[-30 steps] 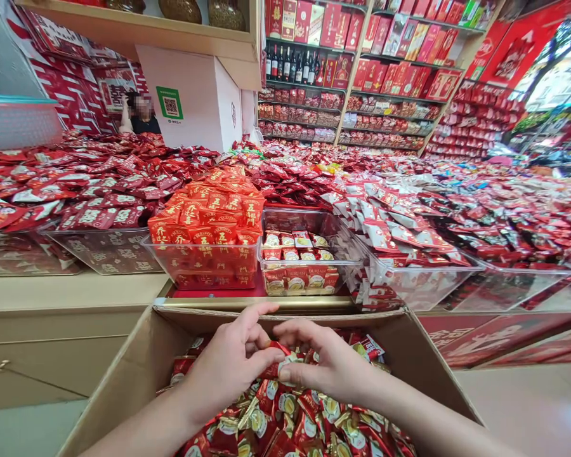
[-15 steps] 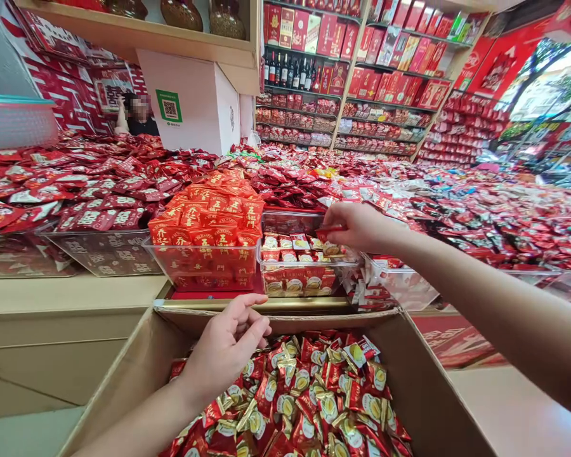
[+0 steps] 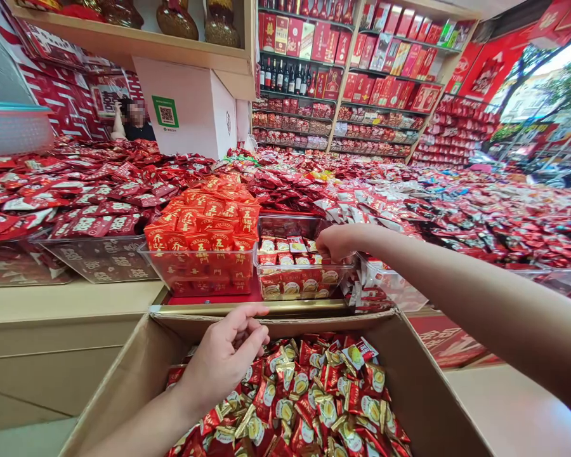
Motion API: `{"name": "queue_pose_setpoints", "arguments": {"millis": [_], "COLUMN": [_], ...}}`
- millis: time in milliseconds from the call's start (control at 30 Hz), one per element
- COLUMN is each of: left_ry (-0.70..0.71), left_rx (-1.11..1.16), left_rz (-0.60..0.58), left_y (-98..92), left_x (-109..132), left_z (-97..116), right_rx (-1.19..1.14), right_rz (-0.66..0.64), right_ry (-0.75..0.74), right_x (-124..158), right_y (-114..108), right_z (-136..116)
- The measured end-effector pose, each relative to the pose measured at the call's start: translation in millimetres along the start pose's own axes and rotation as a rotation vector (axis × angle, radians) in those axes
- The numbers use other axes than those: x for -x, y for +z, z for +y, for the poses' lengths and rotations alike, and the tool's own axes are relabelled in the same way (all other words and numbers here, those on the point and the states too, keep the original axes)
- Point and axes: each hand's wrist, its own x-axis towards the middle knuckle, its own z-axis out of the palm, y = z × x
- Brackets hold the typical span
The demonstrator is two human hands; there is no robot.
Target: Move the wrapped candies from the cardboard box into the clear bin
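Note:
My right hand reaches down into the right side of a clear plastic bin. Its fingers are closed and pointing down, and the red wrapped candy that was in them is hidden behind them now. Small wrapped durian candies lie in neat rows inside that bin. My left hand hovers above the left part of a cardboard box, holding nothing, with its fingers loosely curled and its thumb apart. Loose red and gold durian candies fill the bottom of the box.
A bin of orange-red packets stands left of the durian bin, and a bin of white and red packets stands right. Heaps of red packets spread behind. A pink-white pillar rises at the back, with a person beyond it.
My right hand has moved down and slightly left, deeper into the durian bin, with the red candy no longer visible. My left hand has hardly moved. The view has shifted slightly.

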Motion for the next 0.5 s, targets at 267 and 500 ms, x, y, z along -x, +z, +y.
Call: {"name": "queue_pose_setpoints", "arguments": {"millis": [267,500], "left_ry": [0.013,0.01], "left_rx": [-0.038,-0.053], "left_rz": [-0.008,-0.031], "left_y": [-1.6,-2.3], "left_x": [-0.9,-0.9], "left_z": [-3.2,-2.3], "right_rx": [-0.054,-0.09], "right_rz": [-0.246,-0.4], "right_ry": [0.047,0.062], "right_x": [-27.1,-28.1], "right_y": [10.2,3.2], "right_z": [3.1,4.2]}}
